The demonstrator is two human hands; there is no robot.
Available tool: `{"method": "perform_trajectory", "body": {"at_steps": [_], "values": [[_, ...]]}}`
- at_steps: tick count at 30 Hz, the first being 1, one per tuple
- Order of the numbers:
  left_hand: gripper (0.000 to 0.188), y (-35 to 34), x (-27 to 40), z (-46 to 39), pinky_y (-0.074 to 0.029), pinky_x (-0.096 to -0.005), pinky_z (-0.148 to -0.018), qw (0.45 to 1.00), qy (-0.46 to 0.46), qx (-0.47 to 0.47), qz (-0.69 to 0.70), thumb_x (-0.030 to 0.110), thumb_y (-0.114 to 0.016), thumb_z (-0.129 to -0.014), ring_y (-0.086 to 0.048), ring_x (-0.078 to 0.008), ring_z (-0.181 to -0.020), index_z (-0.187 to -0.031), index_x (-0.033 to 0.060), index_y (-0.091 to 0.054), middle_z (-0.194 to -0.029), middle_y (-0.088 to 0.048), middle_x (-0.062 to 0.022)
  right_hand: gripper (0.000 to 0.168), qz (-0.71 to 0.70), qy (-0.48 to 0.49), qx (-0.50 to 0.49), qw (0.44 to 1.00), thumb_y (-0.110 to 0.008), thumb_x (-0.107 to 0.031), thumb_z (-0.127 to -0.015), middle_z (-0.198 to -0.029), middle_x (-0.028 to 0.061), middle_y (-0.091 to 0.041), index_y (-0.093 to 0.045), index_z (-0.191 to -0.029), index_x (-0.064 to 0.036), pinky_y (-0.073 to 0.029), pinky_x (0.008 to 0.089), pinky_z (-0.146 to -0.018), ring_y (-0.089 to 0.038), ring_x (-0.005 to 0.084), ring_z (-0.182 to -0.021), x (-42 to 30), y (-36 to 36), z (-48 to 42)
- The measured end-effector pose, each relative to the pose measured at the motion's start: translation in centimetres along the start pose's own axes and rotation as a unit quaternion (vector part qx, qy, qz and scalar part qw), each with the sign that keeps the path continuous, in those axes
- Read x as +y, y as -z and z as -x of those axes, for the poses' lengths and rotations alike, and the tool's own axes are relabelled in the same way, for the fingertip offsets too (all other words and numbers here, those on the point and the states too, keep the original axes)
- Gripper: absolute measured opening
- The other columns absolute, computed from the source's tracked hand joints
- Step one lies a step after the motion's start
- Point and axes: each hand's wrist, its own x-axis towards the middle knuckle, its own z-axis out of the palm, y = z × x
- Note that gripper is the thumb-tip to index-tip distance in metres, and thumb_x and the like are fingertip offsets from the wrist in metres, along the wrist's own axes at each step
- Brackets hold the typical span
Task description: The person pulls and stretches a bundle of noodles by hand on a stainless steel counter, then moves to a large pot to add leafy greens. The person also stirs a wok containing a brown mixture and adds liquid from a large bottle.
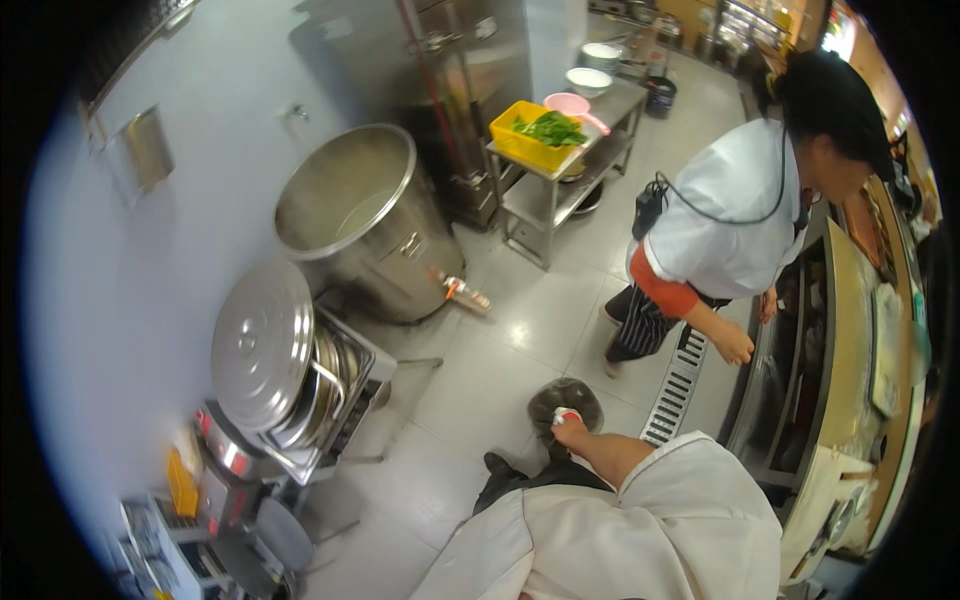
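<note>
My right hand (pixel 571 429) reaches down from a white short sleeve, closed on a small crumpled item (pixel 568 414) in white and red whose kind I cannot tell. Right below it on the floor is a round, dark bin or stool (pixel 564 401); whether the hand touches it is unclear. My left hand is out of view. Ahead on the left stands a tall steel stockpot (pixel 420 255) with pale liquid inside. A steel lid (pixel 259 345) leans on nested steel pans (pixel 326 375) on a metal stand.
A co-worker (pixel 720 202) stands ahead right, at a counter (pixel 814 390). A steel table (pixel 551 184) holds a yellow basket (pixel 529 146) of leafy greens (pixel 555 129), a pink strainer (pixel 568 104) and white bowls (pixel 589 81). A drain grate (pixel 675 394) crosses the tiled floor. A grey stool (pixel 285 532) stands lower left.
</note>
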Motion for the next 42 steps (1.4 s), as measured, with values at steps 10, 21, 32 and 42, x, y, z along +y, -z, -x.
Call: {"method": "perform_trajectory", "body": {"at_steps": [10,21,32,42], "values": [[0.039,4.1,12.2,-14.9,-0.054,-0.0313,-0.078,0.964,-0.129,-0.127,-0.197,0.010,-0.062,-0.087,-0.069,-0.0210,-0.090,-0.126,0.0095,-0.059,-0.105,-0.072,-0.0102,0.036,-0.250,-0.108,0.175,0.946,-0.064,-0.023,-0.079,-0.092,0.0188,-0.066,-0.065,-0.108,0.001,-0.051,0.0399,-0.059,-0.066,0.0256,-0.072,11.2,11.1,-1.2],[0.050,-6.5,60.0,-34.5,-0.054,-0.0315,-0.060,0.888,-0.238,-0.261,-0.295,-0.010,-0.049,-0.082,-0.068,-0.0188,-0.072,-0.130,0.0035,-0.053,-0.088,-0.068,-0.0088,0.038,-0.428,-0.323,0.216,0.816,-0.056,-0.027,-0.089,-0.103,0.0191,-0.068,-0.065,-0.110,0.003,-0.051,0.0439,-0.064,-0.068,0.0284,-0.085,18.6,19.1,1.0],[0.048,-25.3,79.2,-36.0,-0.056,-0.0321,-0.070,0.792,-0.419,-0.293,-0.334,-0.005,-0.053,-0.082,-0.070,-0.0198,-0.075,-0.129,0.0064,-0.055,-0.097,-0.069,-0.0094,0.024,-0.665,-0.395,0.266,0.575,-0.061,-0.017,-0.088,-0.086,0.0117,-0.066,-0.064,-0.107,-0.002,-0.050,0.0385,-0.051,-0.064,0.0253,-0.066,20.2,27.7,-8.3],[0.041,-48.0,109.2,-32.7,-0.054,-0.0337,-0.054,0.838,-0.308,-0.240,-0.380,-0.002,-0.045,-0.082,-0.067,-0.0219,-0.056,-0.119,0.0054,-0.061,-0.092,-0.072,-0.0089,0.014,-0.741,-0.311,0.271,0.530,-0.053,-0.021,-0.091,-0.064,0.0054,-0.056,-0.058,-0.086,-0.009,-0.042,0.0345,-0.045,-0.051,0.0203,-0.049,20.4,47.6,-18.4]]}}
